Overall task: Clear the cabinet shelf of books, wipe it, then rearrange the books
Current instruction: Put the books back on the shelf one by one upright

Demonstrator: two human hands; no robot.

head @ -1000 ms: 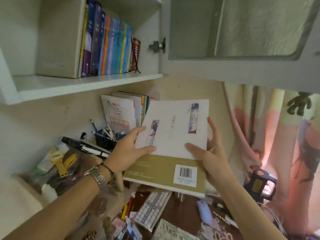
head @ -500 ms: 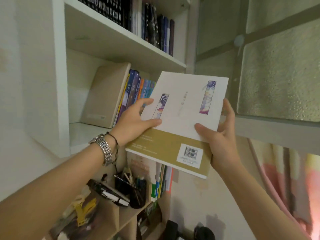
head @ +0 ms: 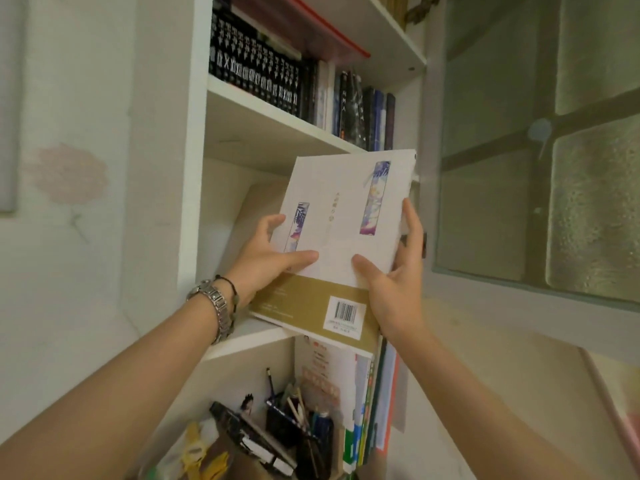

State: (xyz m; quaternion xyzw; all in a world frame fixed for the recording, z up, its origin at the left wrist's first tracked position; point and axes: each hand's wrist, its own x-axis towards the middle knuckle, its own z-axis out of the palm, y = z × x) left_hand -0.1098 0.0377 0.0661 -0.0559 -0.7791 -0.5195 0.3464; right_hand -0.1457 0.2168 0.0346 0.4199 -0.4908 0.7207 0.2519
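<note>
I see both hands clamped on one book (head: 341, 233), held up at the centre of the view in front of the cabinet's middle shelf (head: 256, 336). The left hand (head: 268, 256) grips its left edge, thumb laid across the cover; the right hand (head: 398, 271) grips the right edge, thumb on the cover and fingers (head: 412, 223) running up the side. The hands are apart, the book's width between them.

The cover facing me is white above, with two narrow purple-blue picture strips and a short line of small print I cannot read. A gold band crosses the bottom, carrying a white barcode label at 5 o'clock.

The book hides most of the shelf opening behind it; only a pale leaning slab (head: 256, 209) shows at 9 o'clock of it, and I cannot tell whether the book touches the shelf. At 12 o'clock, dark books (head: 263, 69) stand on the upper shelf. At 6 o'clock, upright books (head: 360, 403) and a pen pot (head: 294, 424) are blurred. The frosted door (head: 540, 174) at 3 o'clock is cut off.
</note>
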